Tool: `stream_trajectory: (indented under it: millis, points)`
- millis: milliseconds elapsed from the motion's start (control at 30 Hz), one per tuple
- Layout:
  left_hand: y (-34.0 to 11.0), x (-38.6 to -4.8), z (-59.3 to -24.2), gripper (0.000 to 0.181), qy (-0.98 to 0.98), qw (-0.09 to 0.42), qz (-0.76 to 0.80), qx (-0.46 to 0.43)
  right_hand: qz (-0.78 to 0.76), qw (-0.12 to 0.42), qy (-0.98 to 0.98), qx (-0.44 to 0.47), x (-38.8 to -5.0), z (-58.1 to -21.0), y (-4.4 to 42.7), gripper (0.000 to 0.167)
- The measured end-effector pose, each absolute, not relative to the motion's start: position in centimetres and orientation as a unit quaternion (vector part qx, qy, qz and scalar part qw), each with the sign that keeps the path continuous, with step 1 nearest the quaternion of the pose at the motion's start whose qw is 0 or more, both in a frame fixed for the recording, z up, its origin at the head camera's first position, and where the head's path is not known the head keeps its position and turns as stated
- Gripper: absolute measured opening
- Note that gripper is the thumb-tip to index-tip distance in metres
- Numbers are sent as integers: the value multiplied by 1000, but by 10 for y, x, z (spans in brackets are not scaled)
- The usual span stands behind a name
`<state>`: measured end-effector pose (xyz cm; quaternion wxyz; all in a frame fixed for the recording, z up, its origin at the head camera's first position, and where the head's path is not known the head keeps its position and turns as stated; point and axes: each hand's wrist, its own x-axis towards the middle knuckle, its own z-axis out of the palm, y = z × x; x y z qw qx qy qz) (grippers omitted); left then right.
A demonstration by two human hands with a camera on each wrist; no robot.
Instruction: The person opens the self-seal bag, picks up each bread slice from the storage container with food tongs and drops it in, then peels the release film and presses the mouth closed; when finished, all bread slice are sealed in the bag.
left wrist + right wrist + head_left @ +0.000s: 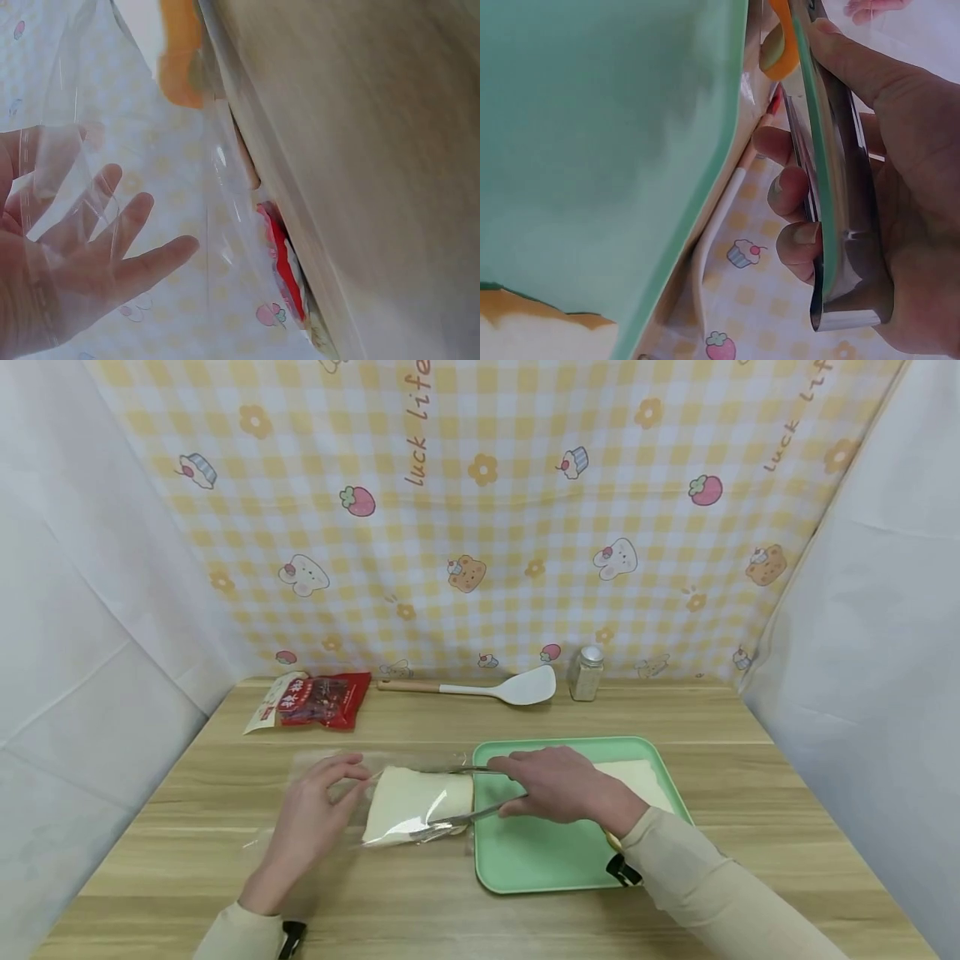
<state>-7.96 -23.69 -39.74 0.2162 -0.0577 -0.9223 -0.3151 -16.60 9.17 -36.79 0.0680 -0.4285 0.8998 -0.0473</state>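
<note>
My right hand (558,783) grips metal tongs (851,225) over the left part of a green tray (540,864). The two arms of the tongs spread apart and reach left into a clear plastic bag (326,764), one along each side of the sliced white bread (412,797) in it. On the left, my left hand (311,818) is at the bag's other end, fingers apart and loosely bent. In the left wrist view, clear plastic lies between the camera and that hand (90,255). Another piece of bread (633,777) lies on the tray, partly hidden by my right arm.
At the back of the wooden table (420,914) lie a red snack packet (322,700) and a white spatula (528,687) with a wooden handle. A glass shaker (587,675) stands right of the spatula. A patterned yellow checked cloth (480,527) hangs behind.
</note>
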Motion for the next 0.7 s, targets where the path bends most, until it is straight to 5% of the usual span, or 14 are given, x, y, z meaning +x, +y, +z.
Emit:
stream_trajectory:
  millis: [700]
  points:
    - [-230,-75,-394,11,-918,217,-322,-79,-89,82,898,-424,-163,-382,71,68]
